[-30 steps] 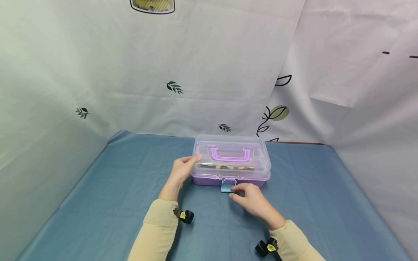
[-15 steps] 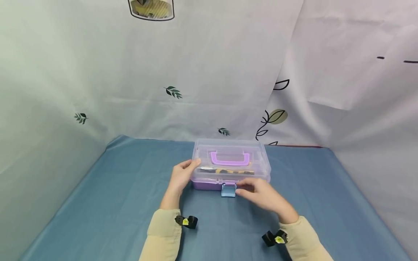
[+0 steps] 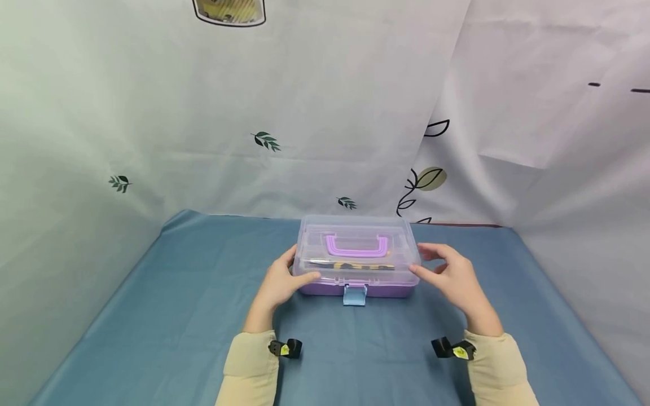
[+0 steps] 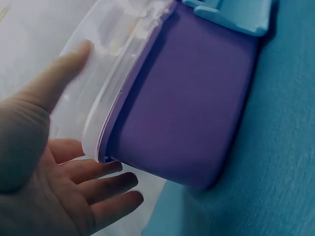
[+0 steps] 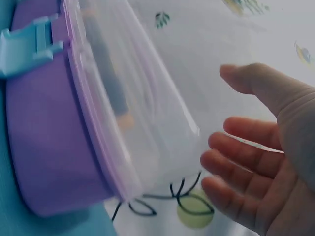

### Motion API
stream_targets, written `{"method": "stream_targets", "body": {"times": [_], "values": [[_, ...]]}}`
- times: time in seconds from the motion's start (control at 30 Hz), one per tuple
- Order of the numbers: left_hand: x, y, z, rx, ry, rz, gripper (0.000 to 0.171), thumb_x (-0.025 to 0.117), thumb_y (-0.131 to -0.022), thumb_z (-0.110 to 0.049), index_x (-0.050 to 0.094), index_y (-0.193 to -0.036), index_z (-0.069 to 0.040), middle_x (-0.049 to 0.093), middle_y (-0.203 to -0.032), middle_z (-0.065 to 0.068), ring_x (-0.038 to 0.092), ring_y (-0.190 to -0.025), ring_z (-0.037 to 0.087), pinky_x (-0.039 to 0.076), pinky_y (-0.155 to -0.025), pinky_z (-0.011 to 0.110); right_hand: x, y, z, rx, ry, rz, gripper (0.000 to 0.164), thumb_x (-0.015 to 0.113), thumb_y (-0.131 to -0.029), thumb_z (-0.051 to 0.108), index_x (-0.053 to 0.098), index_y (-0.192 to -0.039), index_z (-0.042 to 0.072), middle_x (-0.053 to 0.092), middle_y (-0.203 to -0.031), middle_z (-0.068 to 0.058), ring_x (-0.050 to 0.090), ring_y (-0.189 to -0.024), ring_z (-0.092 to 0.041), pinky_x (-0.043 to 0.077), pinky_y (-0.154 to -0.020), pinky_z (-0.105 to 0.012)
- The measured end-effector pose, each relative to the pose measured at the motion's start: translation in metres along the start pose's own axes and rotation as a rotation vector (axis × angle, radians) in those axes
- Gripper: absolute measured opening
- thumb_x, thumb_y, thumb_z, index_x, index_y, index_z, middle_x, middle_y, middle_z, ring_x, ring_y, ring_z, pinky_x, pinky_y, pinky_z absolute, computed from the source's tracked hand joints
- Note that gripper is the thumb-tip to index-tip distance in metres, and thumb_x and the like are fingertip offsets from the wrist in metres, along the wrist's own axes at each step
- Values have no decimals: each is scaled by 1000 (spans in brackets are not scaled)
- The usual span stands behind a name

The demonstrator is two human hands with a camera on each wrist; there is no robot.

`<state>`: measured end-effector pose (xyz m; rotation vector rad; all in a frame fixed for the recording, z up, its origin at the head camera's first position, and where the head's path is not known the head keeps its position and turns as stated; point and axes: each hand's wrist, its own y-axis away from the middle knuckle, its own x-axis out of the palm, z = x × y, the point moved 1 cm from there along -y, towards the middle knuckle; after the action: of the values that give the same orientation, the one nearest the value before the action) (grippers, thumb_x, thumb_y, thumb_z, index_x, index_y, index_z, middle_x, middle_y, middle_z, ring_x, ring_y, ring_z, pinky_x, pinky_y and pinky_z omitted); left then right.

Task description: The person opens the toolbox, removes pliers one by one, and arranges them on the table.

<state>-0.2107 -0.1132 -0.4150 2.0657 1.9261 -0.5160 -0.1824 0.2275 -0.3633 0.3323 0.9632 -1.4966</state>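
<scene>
The rear and sides are being closed off by a white drape [image 3: 330,84] printed with leaves. The surface below is being covered by a blue cloth [image 3: 350,361]. The box [image 3: 358,276] is being supported on the cloth, near its far edge and between the two hands. Its purple base [image 4: 182,93] is being covered by a clear lid [image 3: 357,241]. Both forearms are being covered by pale sleeves [image 3: 250,366].

The left hand [image 3: 281,282] is being held at the left end of the box; the thumb is being extended over the front corner of the lid, and the fingers are being kept relaxed around the end. Whether contact is being made cannot be told. The right hand [image 3: 454,276] is being held beside the right end, apart from the box; its thumb is being spread from loosely bent fingers, and nothing is being gripped.

A purple handle [image 3: 357,253] is being carried on the lid. A black camera [image 3: 285,348] is being worn at each wrist. A blue latch [image 3: 354,296] is being angled outward at the front.
</scene>
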Motion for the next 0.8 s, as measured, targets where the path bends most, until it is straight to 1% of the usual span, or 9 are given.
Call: {"method": "stream_targets", "body": {"times": [0.07, 0.1, 0.17, 0.23, 0.33, 0.47, 0.57, 0.73, 0.8], "values": [[0, 1, -1, 22, -67, 3, 97, 81, -71, -39, 29, -149, -14, 44, -145, 12, 40, -135, 30, 38, -106, 51, 1, -3, -7, 42, -6, 69, 68, 76, -80, 33, 49, -134, 2, 56, -129, -16, 55, -112, -28, 53, -84, -42], [0, 1, -1, 21, -87, 4, 100, 82, -70, -39, 27, -150, -14, 43, -146, 12, 38, -136, 31, 37, -107, 51, 2, -4, -11, 62, -13, 110, 75, 75, -80, 35, 43, -139, 1, 50, -136, -18, 51, -118, -31, 51, -88, -47], [-1, 2, -2, 25, -122, 9, 104, 83, -70, -38, 24, -150, -9, 37, -149, 16, 35, -137, 33, 35, -108, 52, 7, -6, -18, 94, -26, 186, 88, 75, -79, 39, 32, -145, 0, 39, -145, -21, 43, -128, -37, 46, -95, -54], [-1, 2, -1, 14, -146, 23, 107, 83, -69, -37, 21, -151, -6, 32, -152, 17, 30, -139, 34, 32, -109, 53, 12, -7, -24, 112, -29, 239, 97, 76, -78, 41, 23, -148, 0, 33, -149, -24, 37, -132, -40, 42, -99, -56], [-2, 1, 1, -9, -171, 50, 110, 83, -70, -37, 17, -151, -4, 27, -154, 18, 26, -141, 35, 31, -110, 53, 21, -9, -31, 126, -33, 279, 104, 76, -76, 45, 18, -151, 3, 29, -150, -25, 33, -135, -42, 39, -100, -59], [-2, 1, 5, -31, -173, 71, 110, 83, -70, -38, 16, -151, -5, 26, -154, 17, 25, -142, 34, 30, -111, 52, 29, -9, -36, 127, -31, 298, 106, 76, -74, 49, 16, -152, 11, 30, -151, -22, 34, -134, -43, 37, -100, -63], [-3, 1, 8, -35, -166, 80, 111, 83, -69, -40, 17, -150, -3, 28, -153, 19, 26, -141, 34, 30, -111, 52, 32, -8, -39, 131, -27, 308, 106, 76, -73, 50, 16, -153, 14, 32, -150, -22, 34, -134, -44, 34, -101, -64], [-5, 1, 11, -48, -164, 95, 107, 83, -68, -41, 24, -149, -3, 34, -150, 19, 29, -140, 35, 32, -110, 52, 35, -6, -46, 145, -10, 338, 100, 76, -72, 51, 28, -149, 8, 42, -144, -22, 38, -132, -42, 34, -102, -63], [-6, 1, 12, -45, -167, 97, 104, 83, -69, -40, 27, -148, -4, 35, -150, 18, 30, -140, 34, 31, -111, 52, 36, -6, -48, 148, 3, 348, 97, 75, -73, 52, 34, -145, 2, 46, -141, -23, 40, -130, -42, 35, -102, -62]]}}
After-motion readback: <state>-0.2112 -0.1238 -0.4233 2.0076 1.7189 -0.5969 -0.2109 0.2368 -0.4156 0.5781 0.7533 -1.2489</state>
